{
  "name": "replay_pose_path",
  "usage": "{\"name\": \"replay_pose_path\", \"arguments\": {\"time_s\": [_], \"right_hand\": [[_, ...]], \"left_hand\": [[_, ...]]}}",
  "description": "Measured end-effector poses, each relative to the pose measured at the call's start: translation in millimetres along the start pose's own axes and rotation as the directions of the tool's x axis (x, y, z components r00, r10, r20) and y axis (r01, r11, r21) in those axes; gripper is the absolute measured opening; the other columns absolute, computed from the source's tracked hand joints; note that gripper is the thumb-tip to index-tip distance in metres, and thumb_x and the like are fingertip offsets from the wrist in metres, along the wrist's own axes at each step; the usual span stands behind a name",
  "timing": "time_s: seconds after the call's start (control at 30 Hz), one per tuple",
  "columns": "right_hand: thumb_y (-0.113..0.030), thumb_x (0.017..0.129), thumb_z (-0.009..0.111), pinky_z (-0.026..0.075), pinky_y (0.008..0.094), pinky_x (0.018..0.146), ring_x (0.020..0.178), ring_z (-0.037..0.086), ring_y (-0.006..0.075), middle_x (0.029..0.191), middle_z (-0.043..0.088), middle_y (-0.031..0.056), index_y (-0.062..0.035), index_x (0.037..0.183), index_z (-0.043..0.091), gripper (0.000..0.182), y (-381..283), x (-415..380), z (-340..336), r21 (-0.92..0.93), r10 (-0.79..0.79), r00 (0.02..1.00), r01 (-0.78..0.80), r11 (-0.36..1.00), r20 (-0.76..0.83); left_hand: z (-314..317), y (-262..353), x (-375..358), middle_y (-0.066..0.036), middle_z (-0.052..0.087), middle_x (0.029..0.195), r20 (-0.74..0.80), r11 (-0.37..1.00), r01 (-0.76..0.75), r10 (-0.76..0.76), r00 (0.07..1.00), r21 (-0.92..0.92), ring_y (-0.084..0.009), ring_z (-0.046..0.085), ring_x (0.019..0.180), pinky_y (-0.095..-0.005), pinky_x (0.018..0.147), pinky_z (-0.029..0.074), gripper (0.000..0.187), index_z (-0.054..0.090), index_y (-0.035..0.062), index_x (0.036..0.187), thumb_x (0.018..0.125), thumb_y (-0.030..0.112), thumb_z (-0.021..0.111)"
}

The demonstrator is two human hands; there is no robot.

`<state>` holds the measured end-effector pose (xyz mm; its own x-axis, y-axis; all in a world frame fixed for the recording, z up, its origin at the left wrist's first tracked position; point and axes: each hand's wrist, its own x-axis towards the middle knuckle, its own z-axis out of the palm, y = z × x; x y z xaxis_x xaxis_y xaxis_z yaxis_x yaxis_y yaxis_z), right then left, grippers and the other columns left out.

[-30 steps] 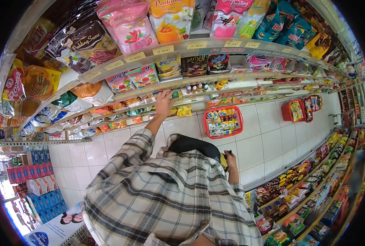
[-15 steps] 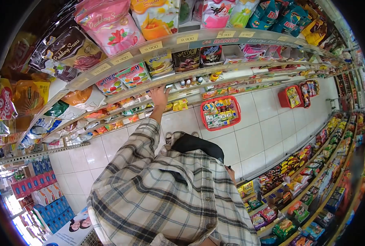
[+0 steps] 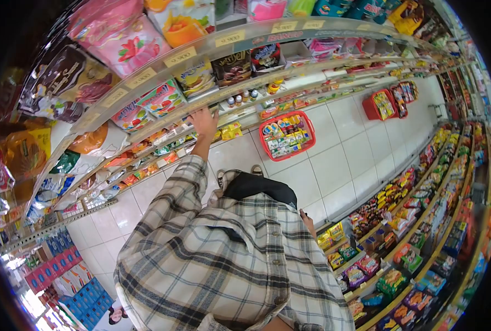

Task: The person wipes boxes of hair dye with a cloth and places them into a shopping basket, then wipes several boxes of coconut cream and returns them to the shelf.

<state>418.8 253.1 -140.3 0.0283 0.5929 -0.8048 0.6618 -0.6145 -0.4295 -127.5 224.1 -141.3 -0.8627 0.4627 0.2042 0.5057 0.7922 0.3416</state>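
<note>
- At upper centre-left of the frame, the left hand point(image 3: 203, 123) is at a shelf point(image 3: 235, 114), thumb apart from its fingers.
- Right of it: 4 small bottles point(image 3: 246, 97).
- Right of centre: the right hand point(image 3: 308, 223), by a small dark object point(image 3: 302, 212); cannot tell its finger state.
- Upper centre: 1 red basket point(image 3: 282, 159).

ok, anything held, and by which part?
Can't tell. The left hand is at the shelves, grip unclear; the right hand is mostly hidden, a dark bit at its fingers.
</note>
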Motion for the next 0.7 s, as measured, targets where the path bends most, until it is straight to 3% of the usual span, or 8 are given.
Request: {"name": "replay_pose_path", "arguments": {"time_s": [0.17, 0.3, 0.37, 0.43, 0.5, 0.57, 0.63, 0.7], "right_hand": [[-0.044, 0.079, 0.069, 0.051, 0.0374, 0.072, 0.081, 0.064, 0.0258, 0.094, 0.068, 0.0138, 0.0001, 0.102, 0.068, 0.050, 26, -43, -18, 0.190, -0.226, 0.966, 0.200, 0.961, 0.125], [-0.026, 0.088, 0.059, 0.051, 0.0383, 0.077, 0.085, 0.064, 0.0287, 0.100, 0.068, 0.0124, -0.0024, 0.117, 0.063, 0.038, 216, 71, -45, 0.428, 0.098, 0.963, -0.202, 0.881, 0.252], [-0.025, 0.088, 0.057, 0.051, 0.0391, 0.077, 0.086, 0.063, 0.0242, 0.102, 0.068, 0.0129, -0.0010, 0.109, 0.066, 0.033, 209, 70, -52, 0.382, 0.135, 0.974, -0.196, 0.903, 0.182], [-0.026, 0.084, 0.066, 0.049, 0.0340, 0.075, 0.083, 0.061, 0.0206, 0.096, 0.068, 0.0097, 0.0023, 0.101, 0.065, 0.033, 59, -22, -59, -0.072, -0.137, 0.981, 0.128, 0.989, -0.138], [-0.037, 0.082, 0.072, 0.048, 0.0309, 0.074, 0.076, 0.059, 0.0134, 0.085, 0.064, 0.0027, -0.0052, 0.091, 0.068, 0.033, 20, -29, -80, 0.193, -0.107, 0.898, 0.206, 0.959, -0.427], [-0.050, 0.081, 0.069, 0.050, 0.0337, 0.080, 0.086, 0.063, 0.0181, 0.092, 0.067, 0.0090, -0.0033, 0.095, 0.070, 0.049, 3, -22, -110, 0.412, 0.117, 0.956, 0.005, 0.911, -0.270], [-0.063, 0.078, 0.064, 0.050, 0.0363, 0.088, 0.099, 0.065, 0.0253, 0.106, 0.068, 0.0172, 0.0003, 0.105, 0.069, 0.069, 136, 91, -163, -0.348, 0.193, 0.973, -0.227, 0.910, -0.129], [-0.062, 0.076, 0.062, 0.049, 0.0372, 0.089, 0.106, 0.063, 0.0286, 0.115, 0.065, 0.0178, -0.0010, 0.110, 0.066, 0.071, 170, 114, -182, -0.434, 0.196, 0.922, -0.034, 0.900, 0.333]], "left_hand": [[-20, 21, -33, -0.016, 0.051, 0.111, -0.140, 0.929, -0.221, 0.187, 0.972, -0.295, -0.0388, 0.043, 0.112, -0.0525, 0.094, 0.032, 0.038, 0.056, 0.0120, 0.112, 0.079, 0.022, 0.071], [11, 19, -83, -0.013, 0.051, 0.103, -0.025, 0.826, -0.274, 0.301, 0.953, -0.493, -0.0325, 0.049, 0.103, -0.0441, 0.089, 0.038, 0.029, 0.058, 0.0136, 0.105, 0.078, 0.017, 0.071], [28, 17, -111, -0.011, 0.051, 0.101, 0.078, 0.802, -0.247, 0.342, 0.937, -0.543, -0.0294, 0.052, 0.098, -0.0412, 0.085, 0.042, 0.028, 0.058, 0.0138, 0.103, 0.079, 0.017, 0.071], [41, 21, -135, -0.009, 0.051, 0.099, 0.207, 0.783, -0.181, 0.367, 0.907, -0.595, -0.0269, 0.054, 0.093, -0.0395, 0.081, 0.046, 0.028, 0.057, 0.0136, 0.103, 0.079, 0.018, 0.071], [43, 32, -150, -0.008, 0.051, 0.098, 0.421, 0.819, -0.047, 0.342, 0.840, -0.572, -0.0249, 0.056, 0.091, -0.0379, 0.077, 0.048, 0.027, 0.057, 0.0128, 0.103, 0.080, 0.017, 0.070], [51, 45, -155, -0.007, 0.051, 0.097, 0.528, 0.845, -0.031, 0.363, 0.768, -0.535, -0.0252, 0.057, 0.090, -0.0380, 0.077, 0.048, 0.027, 0.056, 0.0125, 0.104, 0.081, 0.017, 0.070], [65, 60, -155, -0.008, 0.053, 0.098, 0.586, 0.867, -0.050, 0.376, 0.718, -0.495, -0.0259, 0.058, 0.090, -0.0380, 0.078, 0.049, 0.026, 0.057, 0.0122, 0.104, 0.081, 0.019, 0.069], [86, 83, -153, -0.009, 0.055, 0.098, 0.638, 0.887, -0.066, 0.378, 0.671, -0.457, -0.0267, 0.060, 0.089, -0.0380, 0.079, 0.049, 0.026, 0.058, 0.0119, 0.104, 0.082, 0.021, 0.069]]}}
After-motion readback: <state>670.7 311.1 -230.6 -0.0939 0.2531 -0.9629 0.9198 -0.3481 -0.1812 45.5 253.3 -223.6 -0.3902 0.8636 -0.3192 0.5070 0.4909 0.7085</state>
